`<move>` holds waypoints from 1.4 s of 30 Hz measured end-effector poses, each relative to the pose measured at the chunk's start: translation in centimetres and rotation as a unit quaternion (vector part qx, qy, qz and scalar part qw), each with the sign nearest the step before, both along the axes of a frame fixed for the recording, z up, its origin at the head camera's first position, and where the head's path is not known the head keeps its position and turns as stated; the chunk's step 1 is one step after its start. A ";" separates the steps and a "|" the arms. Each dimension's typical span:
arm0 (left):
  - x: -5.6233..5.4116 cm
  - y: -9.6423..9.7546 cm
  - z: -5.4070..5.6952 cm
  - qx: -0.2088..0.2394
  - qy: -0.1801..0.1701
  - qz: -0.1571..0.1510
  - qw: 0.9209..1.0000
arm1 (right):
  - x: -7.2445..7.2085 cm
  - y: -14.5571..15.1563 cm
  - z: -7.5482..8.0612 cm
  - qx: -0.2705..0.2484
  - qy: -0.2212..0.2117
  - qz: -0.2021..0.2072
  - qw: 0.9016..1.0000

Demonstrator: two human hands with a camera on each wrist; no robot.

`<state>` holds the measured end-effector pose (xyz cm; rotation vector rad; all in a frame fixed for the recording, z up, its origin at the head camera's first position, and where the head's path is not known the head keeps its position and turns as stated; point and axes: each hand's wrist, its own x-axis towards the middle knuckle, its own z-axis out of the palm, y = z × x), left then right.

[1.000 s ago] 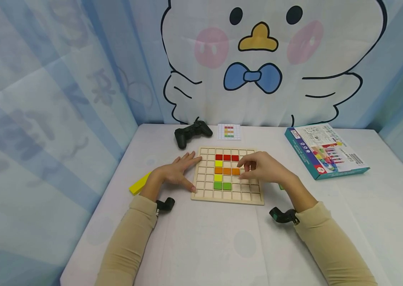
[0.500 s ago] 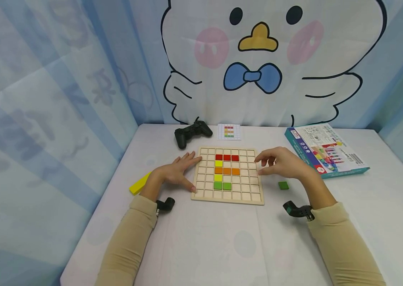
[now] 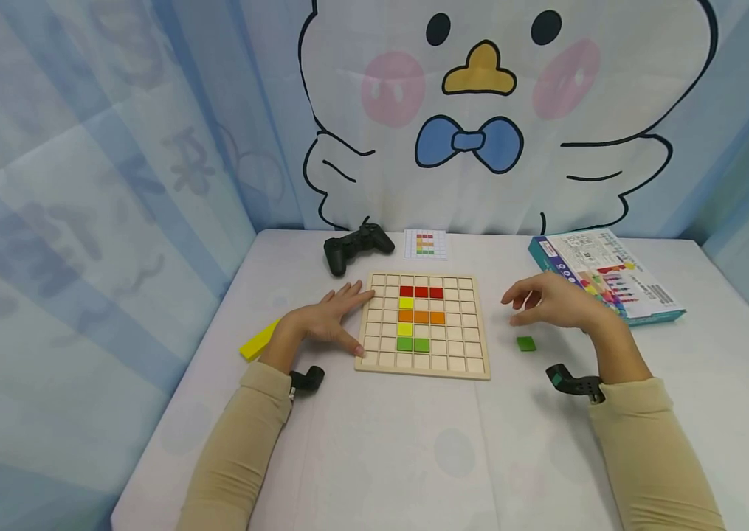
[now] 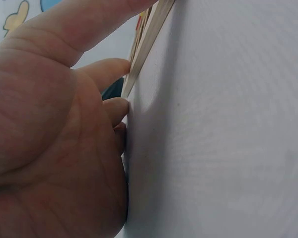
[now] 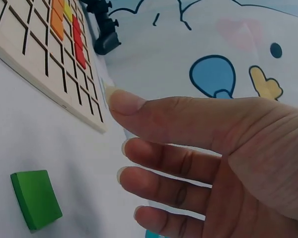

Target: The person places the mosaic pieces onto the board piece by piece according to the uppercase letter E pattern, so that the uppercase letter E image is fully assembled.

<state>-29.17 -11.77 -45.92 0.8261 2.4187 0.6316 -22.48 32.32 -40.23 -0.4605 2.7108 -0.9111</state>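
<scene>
A wooden grid board [image 3: 460, 361] lies mid-table, with a row of red tiles [image 3: 421, 292], a row of orange tiles [image 3: 421, 317], single yellow tiles [image 3: 405, 330] and two green tiles [image 3: 412, 344] set in its squares. My left hand [image 3: 328, 321] rests at the board's left edge, fingers spread, thumb on the lower left rim. My right hand [image 3: 556, 301] is raised over the table right of the board; in the right wrist view nothing lies between its thumb and fingers. A loose green tile [image 5: 37, 199] lies on the table below that hand.
A black game controller [image 3: 358, 247] and a small pattern card [image 3: 425, 245] sit behind the board. At the back right lies a flat teal-edged box [image 3: 613, 276]. A yellow bar [image 3: 258, 341] is partly hidden behind the left wrist.
My right hand has moved off the board to the right, over the table, uncovering the loose green tile. The left hand and the tiles on the board have stayed put.
</scene>
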 end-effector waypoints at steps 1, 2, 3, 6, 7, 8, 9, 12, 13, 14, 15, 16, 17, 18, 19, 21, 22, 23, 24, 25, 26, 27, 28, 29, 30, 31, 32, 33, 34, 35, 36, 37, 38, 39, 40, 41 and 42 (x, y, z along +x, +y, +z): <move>0.0 0.0 0.0 0.000 0.000 0.000 1.000 | 0.0 0.2 -0.1 0.001 -0.006 0.000 1.000; 0.0 0.0 0.1 0.000 0.000 0.000 1.000 | -0.1 0.5 -0.1 0.004 -0.014 0.000 1.000; 0.0 0.0 0.1 0.000 0.000 0.000 1.000 | -0.1 0.7 -0.2 0.007 -0.024 0.000 1.000; 0.0 -0.1 0.1 0.001 -0.002 0.001 1.000 | -0.1 1.1 -0.4 0.017 -0.055 0.007 0.998; 0.0 -0.1 0.1 0.001 -0.002 0.002 1.000 | -0.1 1.2 -0.4 0.020 -0.068 0.010 0.997; 0.0 -0.1 0.1 0.001 -0.003 0.002 1.000 | -0.1 1.3 -0.5 0.024 -0.081 0.014 0.996; 0.0 -0.1 0.2 0.001 -0.003 0.002 1.000 | 0.0 1.4 -0.6 0.026 -0.094 0.018 0.995; 0.0 0.0 0.1 -0.001 -0.002 0.003 1.000 | 0.0 1.5 -0.9 0.028 -0.128 0.029 0.991; 0.0 0.0 0.1 -0.002 -0.002 0.003 1.000 | 0.0 1.5 -0.9 0.028 -0.136 0.030 0.990; 0.0 0.0 0.1 -0.003 -0.002 0.002 1.000 | 0.0 1.4 -1.0 0.028 -0.143 0.031 0.989; 0.0 0.0 0.1 -0.003 -0.002 0.002 1.000 | -0.1 1.4 -1.1 0.026 -0.149 0.030 0.988; 0.0 0.0 0.0 -0.004 -0.002 0.002 1.000 | -0.1 1.4 -1.2 0.026 -0.153 0.031 0.987; 0.0 0.0 0.0 -0.004 -0.002 0.002 1.000 | -0.1 1.3 -1.3 0.026 -0.155 0.031 0.987; 0.0 -0.1 0.0 -0.003 -0.002 0.001 1.000 | -0.2 1.3 -1.3 0.026 -0.157 0.032 0.987; 0.1 -0.1 0.0 -0.003 -0.002 0.001 1.000 | -0.2 1.3 -1.4 0.027 -0.158 0.033 0.987; 0.0 -0.1 0.0 -0.002 -0.002 0.000 1.000 | -0.3 1.3 -1.5 0.027 -0.159 0.035 0.986; 0.0 -0.1 0.0 -0.001 -0.002 0.000 1.000 | -0.3 1.3 -1.5 0.027 -0.158 0.038 0.986; 0.0 -0.1 0.0 -0.001 -0.002 0.000 1.000 | -0.4 1.4 -1.6 0.026 -0.158 0.039 0.986; 0.0 -0.1 0.0 0.000 -0.002 0.000 1.000 | -0.4 1.4 -1.7 0.026 -0.158 0.040 0.986; 0.0 -0.1 0.0 -0.001 -0.002 0.000 1.000 | -0.4 1.4 -1.8 0.026 -0.158 0.040 0.986; 0.0 -0.1 0.0 0.000 -0.002 0.000 1.000 | -0.5 1.4 -1.8 0.025 -0.158 0.041 0.986; 0.0 -0.1 0.0 0.000 -0.002 0.000 1.000 | -0.5 1.5 -1.9 0.024 -0.157 0.042 0.986; 0.0 -0.1 0.0 0.000 -0.002 0.000 1.000 | -0.5 1.5 -1.9 0.023 -0.157 0.043 0.986; 0.0 -0.1 0.0 0.000 -0.002 -0.001 1.000 | -0.6 1.5 -2.0 0.023 -0.156 0.044 0.986; 0.0 -0.1 0.1 -0.001 -0.002 -0.001 1.000 | -0.6 1.5 -2.0 0.022 -0.156 0.045 0.987; 0.0 -0.1 0.1 -0.001 -0.002 0.000 1.000 | -0.6 1.6 -2.1 0.021 -0.155 0.045 0.987; 0.0 -0.1 0.1 0.000 -0.002 0.000 1.000 | -0.6 1.6 -2.1 0.020 -0.153 0.047 0.987; 0.0 -0.1 0.1 0.000 -0.002 0.001 1.000 | -0.7 1.6 -2.1 0.020 -0.152 0.049 0.987; 0.0 -0.1 0.0 0.001 -0.003 0.001 1.000 | -0.7 1.6 -2.1 0.019 -0.150 0.050 0.987; 0.0 -0.1 0.0 0.002 -0.003 0.002 1.000 | -0.7 1.6 -2.1 0.018 -0.149 0.051 0.987; 0.0 -0.1 0.0 0.003 -0.003 0.003 1.000 | -0.7 1.6 -2.2 0.017 -0.147 0.052 0.988; 0.0 -0.1 0.0 0.003 -0.004 0.003 1.000 | -0.7 1.6 -2.2 0.016 -0.145 0.053 0.988; -0.1 -0.1 -0.1 0.003 -0.003 0.002 1.000 | -0.7 1.6 -2.2 0.015 -0.143 0.054 0.988; -0.1 0.0 -0.1 0.003 -0.004 0.002 1.000 | -0.7 1.6 -2.2 0.013 -0.141 0.054 0.988; -0.1 0.0 -0.1 0.003 -0.003 0.001 1.000 | -0.7 1.6 -2.2 0.012 -0.139 0.054 0.989; -0.1 0.0 -0.1 0.003 -0.001 0.001 1.000 | -0.7 1.6 -2.2 0.010 -0.138 0.054 0.989; -0.1 0.0 -0.2 0.003 0.000 0.000 1.000 | -0.7 1.6 -2.2 0.010 -0.136 0.054 0.989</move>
